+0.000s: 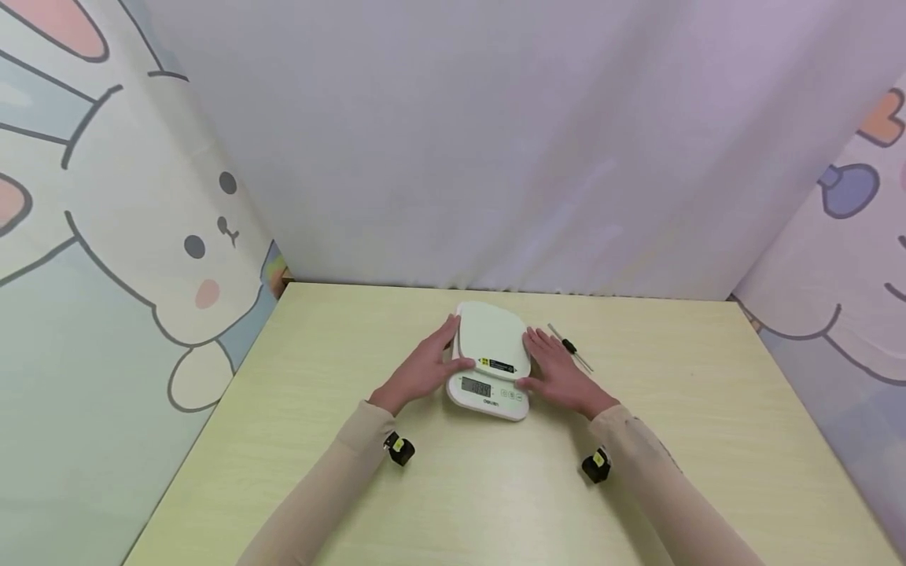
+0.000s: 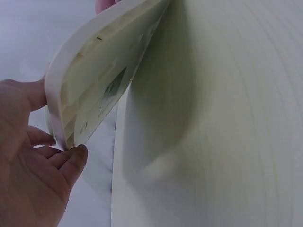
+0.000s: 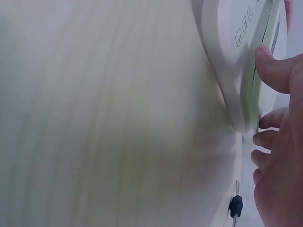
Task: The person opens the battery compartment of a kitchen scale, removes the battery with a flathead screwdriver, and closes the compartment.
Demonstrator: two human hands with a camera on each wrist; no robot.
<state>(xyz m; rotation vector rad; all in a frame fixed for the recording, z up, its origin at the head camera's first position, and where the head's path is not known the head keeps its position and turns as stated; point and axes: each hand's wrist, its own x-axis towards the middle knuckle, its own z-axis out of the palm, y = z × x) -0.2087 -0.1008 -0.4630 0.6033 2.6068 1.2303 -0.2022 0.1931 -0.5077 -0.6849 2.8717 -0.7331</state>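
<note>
Just below the middle of the head view, a white digital scale (image 1: pixel 493 336) is held at its sides by the left hand (image 1: pixel 423 367) and the right hand (image 1: pixel 561 376). One end is tipped up off the table (image 1: pixel 467 503). A thin rod (image 1: pixel 569 346) is seen to the right.

Right fingers (image 3: pixel 277 73) touching white scale (image 3: pixel 225 52), black-collared rod (image 3: pixel 236 206) nearby

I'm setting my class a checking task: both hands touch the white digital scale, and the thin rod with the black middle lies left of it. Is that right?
Not quite: the head view shows the thin rod lying to the right of the white digital scale. The left hand and right hand do both touch the scale.
</note>
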